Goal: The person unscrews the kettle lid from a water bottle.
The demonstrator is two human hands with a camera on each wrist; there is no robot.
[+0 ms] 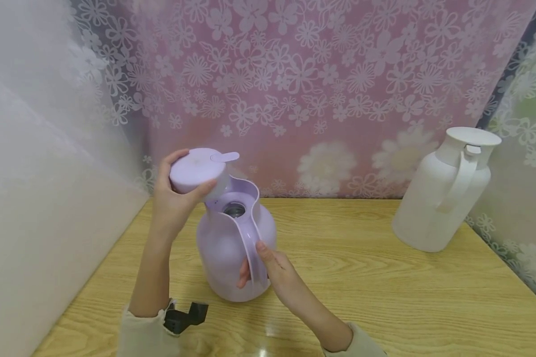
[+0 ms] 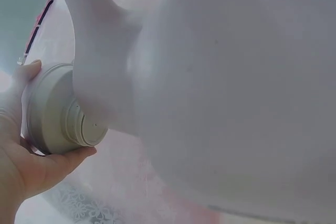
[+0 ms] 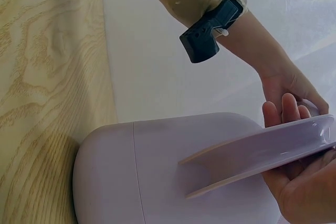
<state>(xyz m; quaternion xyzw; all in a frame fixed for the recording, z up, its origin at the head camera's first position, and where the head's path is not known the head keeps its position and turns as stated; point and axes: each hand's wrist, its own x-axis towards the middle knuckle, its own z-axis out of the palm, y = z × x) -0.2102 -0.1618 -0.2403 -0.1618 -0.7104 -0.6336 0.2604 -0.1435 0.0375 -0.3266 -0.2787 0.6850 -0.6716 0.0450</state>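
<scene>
A lilac thermos jug (image 1: 223, 253) stands on the wooden table, its round mouth uncovered. My left hand (image 1: 174, 198) grips the jug's lilac lid (image 1: 196, 168) by its sides, just left of the mouth and slightly above it. In the left wrist view the lid's stepped underside (image 2: 58, 114) shows beside the jug's neck. My right hand (image 1: 279, 272) holds the jug's handle (image 1: 251, 243), thumb on its upper outer side; in the right wrist view several fingertips (image 3: 289, 108) come round the handle's far side. Whether the lid touches the rim, I cannot tell.
A white thermos jug (image 1: 442, 198) stands at the right rear of the wooden table (image 1: 339, 277). Behind the table hangs a pink curtain (image 1: 295, 99) with white flowers. A pale wall (image 1: 49, 198) borders the left side. A black wrist mount (image 1: 185, 317) sits at my left cuff.
</scene>
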